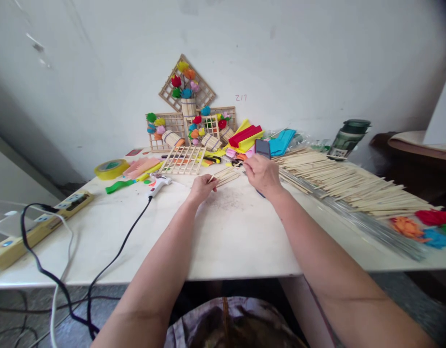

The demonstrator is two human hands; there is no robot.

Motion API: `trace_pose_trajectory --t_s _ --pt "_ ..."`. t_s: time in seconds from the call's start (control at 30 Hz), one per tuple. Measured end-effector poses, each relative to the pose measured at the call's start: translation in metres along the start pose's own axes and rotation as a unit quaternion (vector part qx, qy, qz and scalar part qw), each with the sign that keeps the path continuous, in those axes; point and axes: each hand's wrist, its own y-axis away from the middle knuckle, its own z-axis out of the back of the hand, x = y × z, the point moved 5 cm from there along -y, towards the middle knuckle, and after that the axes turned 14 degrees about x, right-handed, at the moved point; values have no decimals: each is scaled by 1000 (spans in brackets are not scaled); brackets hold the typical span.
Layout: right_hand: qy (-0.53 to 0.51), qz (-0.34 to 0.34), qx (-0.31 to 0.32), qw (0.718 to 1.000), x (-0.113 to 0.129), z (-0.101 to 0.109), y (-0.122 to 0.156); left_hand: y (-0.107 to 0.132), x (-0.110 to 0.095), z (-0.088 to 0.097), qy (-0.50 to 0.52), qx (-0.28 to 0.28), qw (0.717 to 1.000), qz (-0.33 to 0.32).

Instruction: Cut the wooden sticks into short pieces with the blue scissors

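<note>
My left hand [203, 189] is closed near the middle of the table, with a thin wooden stick showing between thumb and fingers. Just beyond it several short wooden sticks [227, 178] lie on the tabletop. My right hand [263, 175] is further right, its fingers pinched together; what they hold, if anything, is too small to make out. Black-handled scissors [237, 163] lie beside its fingertips. A small lattice of glued sticks [182, 160] rests behind my left hand. Left of that hand, a white hot glue gun [159, 184] lies on the table.
Stick lattices with paper flowers [186, 82] lean on the wall. Long sticks [338, 179] and grey wires [353, 220] cover the right side, with a dark bottle [348, 139] behind. Yellow tape [111, 169] and a power strip [41, 227] are at left; black cables hang over the front edge.
</note>
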Motion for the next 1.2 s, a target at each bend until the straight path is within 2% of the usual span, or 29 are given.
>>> trace_pose_trajectory --t_s 0.07,0.13,0.23,0.4,0.5,0.63,0.77,0.87,0.97,1.2 --pt "5 78 -4 997 17 -2 0 0 -1 -1 -22 10 1000 5" --pt "20 138 20 990 31 -12 -1 1 -3 -4 -44 25 999 4" --pt "38 180 83 979 42 -31 -2 3 -9 -8 -62 51 997 -10" --pt "23 135 214 967 41 -54 -3 7 -16 -14 -99 106 989 -21" --pt "7 131 252 959 42 -57 -2 7 -19 -11 -183 97 978 -23" --pt "-2 139 261 955 46 -57 -2 6 -21 -7 -321 53 945 -19" --pt "-15 137 276 951 51 -57 0 7 -23 -6 -402 14 916 -9" --pt "-26 143 268 952 53 -55 0 8 -25 -4 -430 -6 903 6" --pt "-58 149 235 959 54 -53 -1 10 -27 -2 -444 -18 896 17" --pt "-179 160 184 953 50 -55 -2 13 -30 3 -440 -22 897 13"
